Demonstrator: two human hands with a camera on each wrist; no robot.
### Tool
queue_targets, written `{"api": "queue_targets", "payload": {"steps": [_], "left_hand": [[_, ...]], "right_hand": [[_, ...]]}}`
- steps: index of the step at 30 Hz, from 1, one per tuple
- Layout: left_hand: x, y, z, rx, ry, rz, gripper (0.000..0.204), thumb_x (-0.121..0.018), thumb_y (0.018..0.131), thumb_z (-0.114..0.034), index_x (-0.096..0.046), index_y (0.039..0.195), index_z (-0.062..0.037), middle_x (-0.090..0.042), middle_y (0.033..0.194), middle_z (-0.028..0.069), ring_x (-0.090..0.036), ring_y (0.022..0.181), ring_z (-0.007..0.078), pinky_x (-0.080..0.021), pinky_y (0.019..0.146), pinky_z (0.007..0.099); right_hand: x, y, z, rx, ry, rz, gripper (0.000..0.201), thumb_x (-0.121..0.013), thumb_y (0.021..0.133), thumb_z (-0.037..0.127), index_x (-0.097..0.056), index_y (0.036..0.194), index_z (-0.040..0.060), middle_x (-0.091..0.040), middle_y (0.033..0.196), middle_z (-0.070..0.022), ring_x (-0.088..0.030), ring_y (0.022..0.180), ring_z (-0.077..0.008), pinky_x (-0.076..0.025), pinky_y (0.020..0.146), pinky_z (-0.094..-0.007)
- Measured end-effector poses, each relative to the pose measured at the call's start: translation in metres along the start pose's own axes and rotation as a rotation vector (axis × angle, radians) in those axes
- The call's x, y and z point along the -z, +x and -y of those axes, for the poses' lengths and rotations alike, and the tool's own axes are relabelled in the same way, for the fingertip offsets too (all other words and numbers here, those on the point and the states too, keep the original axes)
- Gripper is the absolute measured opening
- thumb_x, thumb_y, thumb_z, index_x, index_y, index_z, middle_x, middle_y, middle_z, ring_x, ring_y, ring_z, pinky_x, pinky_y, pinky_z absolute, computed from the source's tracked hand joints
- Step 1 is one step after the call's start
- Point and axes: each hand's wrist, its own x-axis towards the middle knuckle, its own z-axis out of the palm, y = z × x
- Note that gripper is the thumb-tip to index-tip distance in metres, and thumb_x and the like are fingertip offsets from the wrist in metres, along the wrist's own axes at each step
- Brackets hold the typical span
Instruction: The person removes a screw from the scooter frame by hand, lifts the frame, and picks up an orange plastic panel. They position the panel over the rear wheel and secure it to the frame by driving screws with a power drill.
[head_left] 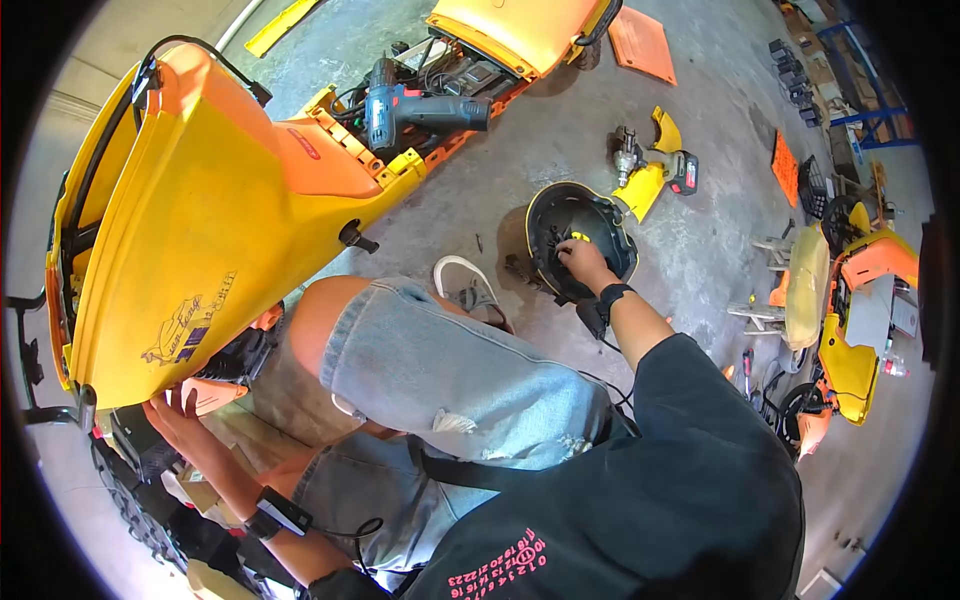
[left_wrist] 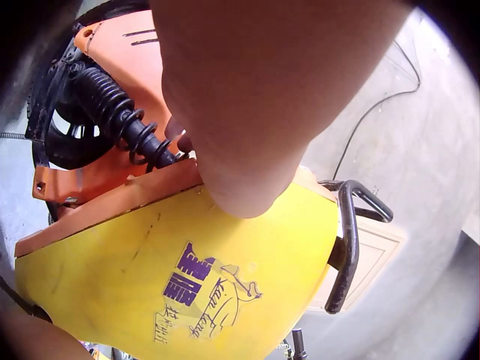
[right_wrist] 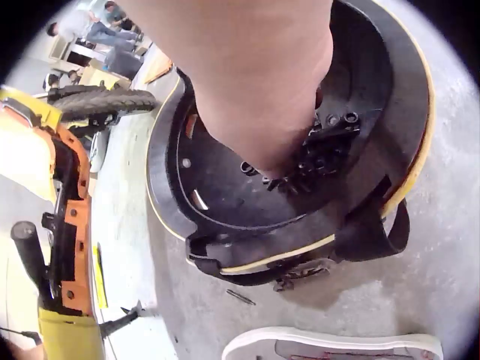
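The left hand (head_left: 180, 422) is at the lower edge of a large yellow panel (head_left: 200, 240) on a scooter body. In the left wrist view its fingertips (left_wrist: 180, 136) curl over the orange edge of this panel (left_wrist: 97, 255), beside a black spring shock absorber (left_wrist: 112, 105). An upturned black helmet (head_left: 545, 225) lies on the floor, with the right hand (head_left: 588, 265) inside it. Dark bolts and small metal parts (right_wrist: 322, 154) fill the bottom of the helmet (right_wrist: 240, 251) around the right hand (right_wrist: 262, 127); its fingertips are hidden, so a held part cannot be made out.
A drill (head_left: 425, 110) lies on the scooter frame. Beyond the helmet another power tool (head_left: 680, 172) rests by yellow pieces. A shoe (head_left: 470, 285) stands between scooter and helmet. At the right are a stool (head_left: 765, 315) and another yellow and orange scooter (head_left: 850, 370).
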Motion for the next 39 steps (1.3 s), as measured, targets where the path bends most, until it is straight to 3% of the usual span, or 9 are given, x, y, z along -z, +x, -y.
{"api": "queue_targets", "payload": {"steps": [5, 18, 21, 24, 26, 27, 31, 34, 39], "left_hand": [[0.002, 0.003, 0.007, -0.011, -0.002, -0.001, 0.062, -0.044, 0.1, -0.039, -0.027, 0.146, -0.0015, -0.052, 0.126, 0.0167, -0.058, 0.112, 0.026, -0.048, 0.09, 0.0354], [0.004, 0.009, 0.013, 0.01, -0.026, -0.029, 0.059, -0.042, 0.101, -0.039, -0.029, 0.145, -0.0017, -0.051, 0.128, 0.0162, -0.058, 0.111, 0.0262, -0.049, 0.089, 0.0359], [0.004, 0.007, 0.013, -0.006, -0.01, -0.015, 0.056, -0.041, 0.102, -0.038, -0.03, 0.144, -0.0016, -0.051, 0.127, 0.0157, -0.058, 0.111, 0.0254, -0.049, 0.089, 0.0353], [0.003, 0.005, 0.01, -0.011, -0.005, -0.009, 0.056, -0.041, 0.102, -0.037, -0.03, 0.143, -0.0016, -0.051, 0.126, 0.0151, -0.058, 0.11, 0.0247, -0.049, 0.089, 0.0346], [0.004, 0.008, 0.012, 0.001, -0.016, -0.004, 0.056, -0.041, 0.102, -0.036, -0.03, 0.143, -0.0014, -0.051, 0.125, 0.0148, -0.058, 0.109, 0.0244, -0.049, 0.088, 0.0343], [0.004, 0.009, 0.013, -0.001, -0.022, -0.003, 0.056, -0.041, 0.102, -0.036, -0.03, 0.143, -0.0014, -0.051, 0.125, 0.0148, -0.058, 0.109, 0.0244, -0.049, 0.088, 0.0343], [0.004, 0.009, 0.013, -0.006, -0.03, -0.008, 0.055, -0.042, 0.101, -0.036, -0.031, 0.143, -0.0024, -0.051, 0.125, 0.0144, -0.058, 0.108, 0.0233, -0.049, 0.088, 0.0338], [0.012, 0.021, 0.033, -0.033, -0.074, 0.008, 0.052, -0.044, 0.1, -0.035, -0.034, 0.14, -0.0033, -0.052, 0.123, 0.0132, -0.059, 0.104, 0.0221, -0.052, 0.082, 0.0324], [0.016, 0.057, 0.074, -0.07, -0.18, -0.041, 0.037, -0.044, 0.102, -0.032, -0.044, 0.129, -0.0066, -0.051, 0.108, 0.0059, -0.056, 0.088, 0.014, -0.049, 0.059, 0.0247]], "right_hand": [[-0.004, 0.004, 0.013, 0.005, -0.312, 0.06, 0.028, -0.058, 0.087, 0.021, -0.068, 0.112, 0.015, -0.069, 0.1, -0.0174, -0.066, 0.092, -0.0351, -0.052, 0.083, -0.0449], [-0.024, 0.014, 0.0, 0.027, -0.36, 0.035, 0.021, -0.06, 0.085, 0.022, -0.068, 0.102, 0.0123, -0.068, 0.093, -0.0186, -0.066, 0.087, -0.0381, -0.052, 0.077, -0.0468], [-0.031, 0.016, -0.015, -0.016, -0.168, -0.014, 0.018, -0.062, 0.085, 0.02, -0.066, 0.097, 0.0067, -0.07, 0.087, -0.0144, -0.067, 0.08, -0.033, -0.052, 0.072, -0.0422], [-0.026, 0.019, -0.027, -0.054, 0.374, -0.028, 0.012, -0.062, 0.088, 0.018, -0.063, 0.091, 0.0065, -0.062, 0.071, -0.0028, -0.06, 0.063, -0.0192, -0.047, 0.058, -0.0332], [0.01, 0.001, -0.002, -0.501, 1.039, 0.209, 0.009, -0.06, 0.09, 0.018, -0.057, 0.085, 0.0113, -0.045, 0.063, 0.006, -0.043, 0.055, -0.0072, -0.034, 0.05, -0.0246], [0.016, -0.004, 0.005, -0.524, 1.155, 0.199, 0.01, -0.057, 0.092, 0.02, -0.053, 0.083, 0.0172, -0.036, 0.06, 0.0061, -0.033, 0.051, -0.0063, -0.027, 0.048, -0.0228], [0.032, -0.007, -0.002, -0.454, 1.661, 0.454, 0.016, -0.053, 0.091, 0.022, -0.047, 0.079, 0.0153, -0.034, 0.06, 0.0052, -0.034, 0.052, -0.0091, -0.03, 0.049, -0.0244], [0.061, -0.024, 0.044, -0.308, 1.861, 0.499, 0.015, -0.05, 0.09, 0.02, -0.045, 0.078, 0.0138, -0.035, 0.062, 0.0044, -0.036, 0.054, -0.0095, -0.03, 0.049, -0.0245], [0.107, -0.03, 0.111, 0.036, 1.868, 0.801, 0.015, -0.052, 0.089, 0.022, -0.048, 0.083, 0.0096, -0.043, 0.068, -0.0004, -0.044, 0.061, -0.013, -0.038, 0.054, -0.0261]]}}
